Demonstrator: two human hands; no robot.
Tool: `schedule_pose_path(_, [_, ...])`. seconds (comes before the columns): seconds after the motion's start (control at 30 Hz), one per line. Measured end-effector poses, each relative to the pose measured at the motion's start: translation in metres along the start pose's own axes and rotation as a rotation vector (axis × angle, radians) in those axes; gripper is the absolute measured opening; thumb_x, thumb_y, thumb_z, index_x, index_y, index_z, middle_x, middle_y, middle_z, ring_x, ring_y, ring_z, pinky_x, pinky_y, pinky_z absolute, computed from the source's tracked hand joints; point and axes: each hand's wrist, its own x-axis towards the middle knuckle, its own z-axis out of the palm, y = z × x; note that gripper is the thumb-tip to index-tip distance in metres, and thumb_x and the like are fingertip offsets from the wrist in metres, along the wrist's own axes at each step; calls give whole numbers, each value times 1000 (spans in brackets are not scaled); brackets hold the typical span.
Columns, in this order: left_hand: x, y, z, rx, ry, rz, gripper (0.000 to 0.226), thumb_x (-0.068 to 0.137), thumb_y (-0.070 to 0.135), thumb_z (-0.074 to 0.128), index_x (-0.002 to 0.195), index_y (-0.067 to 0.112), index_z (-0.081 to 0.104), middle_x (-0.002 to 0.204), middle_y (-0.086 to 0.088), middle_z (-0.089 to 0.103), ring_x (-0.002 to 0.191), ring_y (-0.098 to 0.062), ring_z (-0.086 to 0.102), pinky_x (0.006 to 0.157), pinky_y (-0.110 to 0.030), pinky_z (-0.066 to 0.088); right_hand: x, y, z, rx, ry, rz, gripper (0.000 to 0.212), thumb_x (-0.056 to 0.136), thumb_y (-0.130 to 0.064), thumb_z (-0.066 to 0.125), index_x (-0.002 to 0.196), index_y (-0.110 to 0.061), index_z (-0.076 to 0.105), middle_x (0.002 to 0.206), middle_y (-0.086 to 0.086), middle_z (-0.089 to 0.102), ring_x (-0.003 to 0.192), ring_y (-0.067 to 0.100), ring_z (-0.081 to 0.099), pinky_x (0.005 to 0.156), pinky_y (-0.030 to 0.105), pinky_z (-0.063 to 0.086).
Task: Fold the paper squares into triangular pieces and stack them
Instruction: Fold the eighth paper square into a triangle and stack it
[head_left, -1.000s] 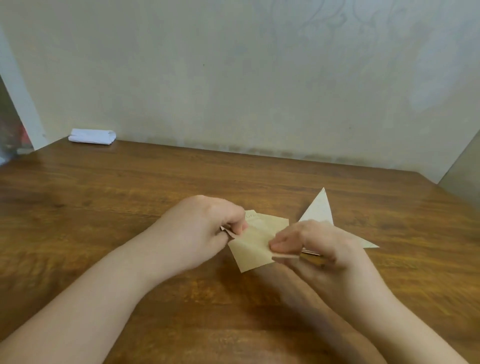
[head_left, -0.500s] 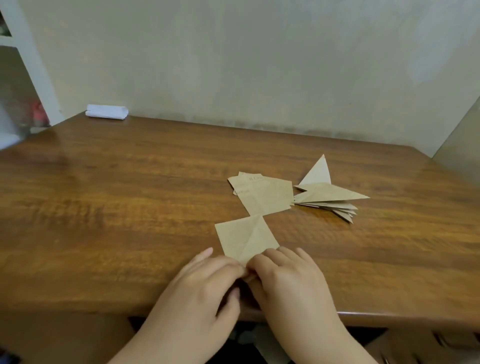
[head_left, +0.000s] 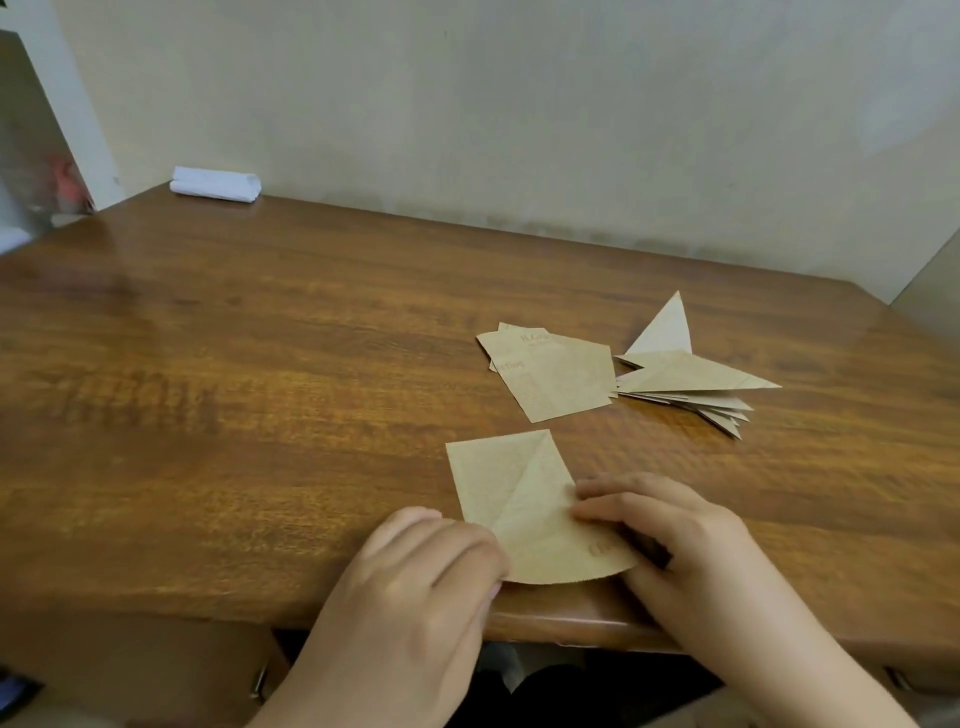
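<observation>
While the creased paper square (head_left: 514, 493) lies at the wooden table's (head_left: 260, 415) near edge, its near corner curling upward, the left hand (head_left: 421, 587) presses one side with bent fingers and the right hand (head_left: 670, 540) lays nearly straight fingers on the other. Folding well likely means bringing that lifted corner to the far one, matching edges, then pressing along the diagonal crease. The unfolded squares (head_left: 550, 374) and stacked triangles (head_left: 691, 384) wait toward the far right corner.

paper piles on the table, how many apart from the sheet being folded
2: a pile of flat paper squares mid-table, and a stack of folded triangles just right of it. How many sheets each holds is hidden by overlap.
</observation>
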Motion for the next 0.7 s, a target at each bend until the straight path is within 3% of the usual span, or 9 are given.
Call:
schedule_pose_path(0.17, [15,13,8,189,79,62,19,79,3,53,68,13,64,64,-1,59,58,-19,57,63,-34,48,12,-20,5,-205,67,-175,25,75,-21,58,96,-24,72,100,-12,67,91,11,59,73,30,51])
schedule_pose_path(0.23, [22,17,10,165,85,71,14,82,9,56,75,14,67,66,1,60,61,-18,58,65,-36,50,13,-18,9,-195,89,-247,22,77,-19,53,88,-24,71,95,-12,68,86,9,61,74,24,45])
schedule_pose_path(0.3, [24,12,8,143,38,14,17,79,19,58,95,18,67,81,5,65,77,-15,62,78,-38,49,14,-10,6,-81,102,-195,27,74,-11,56,88,-30,68,95,-19,67,86,3,63,77,21,46])
schedule_pose_path(0.37, [24,-1,3,144,-28,-54,31,77,22,55,107,23,59,96,8,66,92,-12,59,90,-40,42,16,2,-1,112,89,-138,30,72,-7,66,88,-33,65,98,-22,67,93,0,65,81,18,49])
schedule_pose_path(0.47, [22,-17,-4,134,-74,-88,26,70,6,64,89,24,66,99,9,65,97,-10,54,96,-39,35,19,17,-13,324,37,-165,5,86,-37,64,84,-33,64,99,-19,70,103,2,65,95,20,46])
schedule_pose_path(0.53, [23,-18,-4,120,-79,-79,21,69,4,67,78,24,67,99,10,66,98,-8,54,97,-39,34,25,24,-17,320,-23,-169,17,88,-50,57,85,-35,62,101,-20,70,112,3,61,102,26,41])
schedule_pose_path(0.63, [23,-9,3,124,-96,-37,22,71,5,57,74,24,68,90,12,66,88,-6,59,97,-34,36,28,37,-23,145,-99,-151,8,80,-38,64,88,-39,62,117,-26,62,128,0,45,104,36,39])
schedule_pose_path(0.7, [21,-1,8,145,-82,-42,24,71,5,53,73,22,70,85,11,67,84,-7,62,95,-29,38,22,43,-32,-34,-180,-128,27,73,-36,59,98,-46,62,129,-33,50,137,-2,29,109,40,28])
